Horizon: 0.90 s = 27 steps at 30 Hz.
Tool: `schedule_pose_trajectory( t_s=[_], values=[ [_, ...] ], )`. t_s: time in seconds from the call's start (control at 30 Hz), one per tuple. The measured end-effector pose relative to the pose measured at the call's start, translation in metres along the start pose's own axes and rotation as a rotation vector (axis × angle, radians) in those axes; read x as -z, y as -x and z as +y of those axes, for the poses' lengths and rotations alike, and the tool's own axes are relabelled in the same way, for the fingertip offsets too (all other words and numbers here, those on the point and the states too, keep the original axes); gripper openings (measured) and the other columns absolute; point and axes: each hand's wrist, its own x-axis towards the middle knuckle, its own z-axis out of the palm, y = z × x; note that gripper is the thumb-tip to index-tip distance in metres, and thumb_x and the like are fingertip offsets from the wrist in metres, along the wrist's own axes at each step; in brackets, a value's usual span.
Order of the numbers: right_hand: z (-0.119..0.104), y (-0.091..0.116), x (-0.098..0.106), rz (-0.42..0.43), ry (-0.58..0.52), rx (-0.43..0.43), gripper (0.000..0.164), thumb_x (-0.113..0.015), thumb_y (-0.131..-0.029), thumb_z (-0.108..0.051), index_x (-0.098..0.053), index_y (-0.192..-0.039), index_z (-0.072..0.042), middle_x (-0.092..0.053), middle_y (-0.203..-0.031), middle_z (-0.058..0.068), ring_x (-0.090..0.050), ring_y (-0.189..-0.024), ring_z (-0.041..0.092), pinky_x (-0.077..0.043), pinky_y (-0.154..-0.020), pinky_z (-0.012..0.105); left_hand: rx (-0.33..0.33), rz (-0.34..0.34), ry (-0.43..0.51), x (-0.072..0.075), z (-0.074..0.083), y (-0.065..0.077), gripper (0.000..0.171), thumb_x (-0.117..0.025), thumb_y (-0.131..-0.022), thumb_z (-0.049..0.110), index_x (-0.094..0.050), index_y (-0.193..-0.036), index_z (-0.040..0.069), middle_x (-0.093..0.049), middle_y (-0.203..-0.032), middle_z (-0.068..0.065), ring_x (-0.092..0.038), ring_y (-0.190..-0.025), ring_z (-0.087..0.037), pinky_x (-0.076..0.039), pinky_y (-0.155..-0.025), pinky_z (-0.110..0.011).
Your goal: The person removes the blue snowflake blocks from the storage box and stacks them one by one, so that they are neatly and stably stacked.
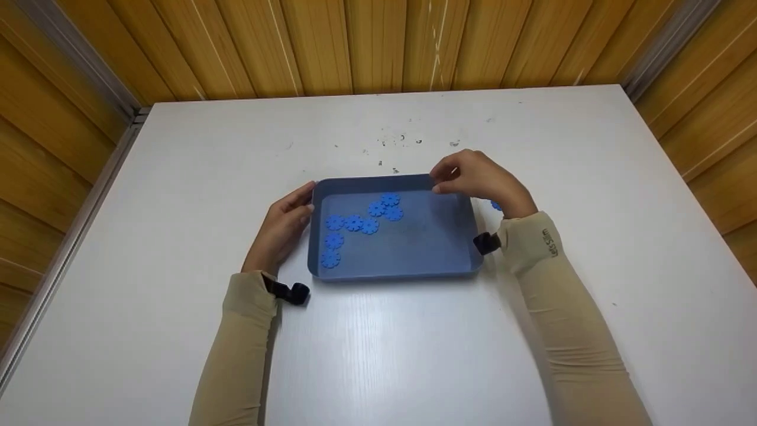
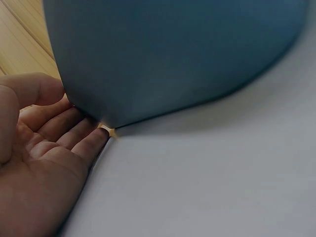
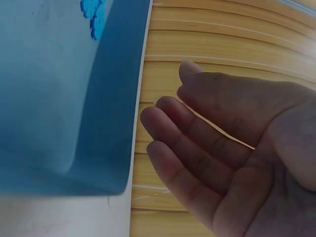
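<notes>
A blue-grey rectangular tray (image 1: 414, 272) lies on the white table with several blue flower-shaped plastic discs (image 1: 369, 225) on its left half and upper middle. My left hand (image 1: 281, 228) is at the tray's left wall, on the outside. In the left wrist view its thumb and fairly straight fingers (image 2: 81, 131) meet the wall. My right hand (image 1: 479, 177) is over the tray's far right corner. The right wrist view shows its fingers (image 3: 192, 158) loosely bent and apart from the thumb, with nothing between them. Another blue disc (image 1: 495, 205) lies outside the tray, partly hidden by my right wrist.
The white table (image 1: 378, 349) has small dark marks (image 1: 402, 139) beyond the tray. Wood-patterned panels (image 1: 378, 47) stand behind it and at both sides. Black wrist cameras (image 1: 293, 293) sit on both beige sleeves, close to the tray.
</notes>
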Motion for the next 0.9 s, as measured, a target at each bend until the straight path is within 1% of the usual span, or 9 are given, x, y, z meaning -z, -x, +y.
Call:
schedule_pose_trajectory(
  t_s=[0.3, 0.47, 0.57, 0.7, 0.9],
  values=[
    [-0.013, -0.012, -0.021, -0.060, -0.014, 0.050, 0.032, -0.071, -0.085, -0.012, -0.067, -0.115, -0.002, -0.068, -0.114, 0.014, -0.062, -0.107, 0.027, -0.051, -0.094, 0.042, 0.006, 0.002, 0.005, -0.001, 0.001, 0.001, 0.058, -0.044, -0.091, -0.007, -0.037, -0.147, 0.007, -0.035, -0.155, -0.007, -0.031, -0.144, -0.015, -0.027, -0.118, -0.029],
    [-0.015, -0.020, -0.032, -0.088, 0.006, 0.071, 0.030, -0.070, -0.085, -0.009, -0.067, -0.114, -0.002, -0.068, -0.110, 0.014, -0.062, -0.101, 0.026, -0.053, -0.089, 0.039, 0.017, 0.005, 0.003, -0.002, 0.002, 0.000, 0.057, -0.043, -0.092, -0.006, -0.038, -0.147, 0.009, -0.035, -0.155, -0.006, -0.031, -0.144, -0.015, -0.027, -0.118, -0.029],
    [-0.017, -0.025, -0.038, -0.108, 0.016, 0.068, 0.029, -0.070, -0.085, -0.008, -0.068, -0.114, -0.003, -0.068, -0.108, 0.012, -0.062, -0.100, 0.025, -0.053, -0.087, 0.038, 0.025, 0.007, -0.009, -0.003, 0.004, 0.001, 0.057, -0.043, -0.093, -0.005, -0.038, -0.147, 0.010, -0.035, -0.155, -0.005, -0.030, -0.144, -0.014, -0.027, -0.118, -0.030],
    [-0.017, -0.030, -0.045, -0.130, 0.021, 0.057, 0.029, -0.070, -0.085, -0.008, -0.068, -0.115, -0.005, -0.068, -0.111, 0.012, -0.062, -0.102, 0.025, -0.053, -0.089, 0.038, 0.029, 0.010, -0.020, -0.003, 0.004, 0.001, 0.057, -0.043, -0.093, -0.005, -0.039, -0.147, 0.011, -0.036, -0.154, -0.004, -0.030, -0.144, -0.014, -0.026, -0.119, -0.030],
    [-0.018, -0.032, -0.053, -0.132, 0.018, 0.071, 0.030, -0.071, -0.083, -0.007, -0.070, -0.113, -0.006, -0.069, -0.111, 0.010, -0.063, -0.103, 0.025, -0.052, -0.091, 0.039, 0.020, 0.016, -0.024, -0.005, 0.003, 0.000, 0.057, -0.043, -0.092, -0.005, -0.039, -0.147, 0.010, -0.035, -0.155, -0.004, -0.030, -0.144, -0.014, -0.026, -0.119, -0.030]
  ],
)
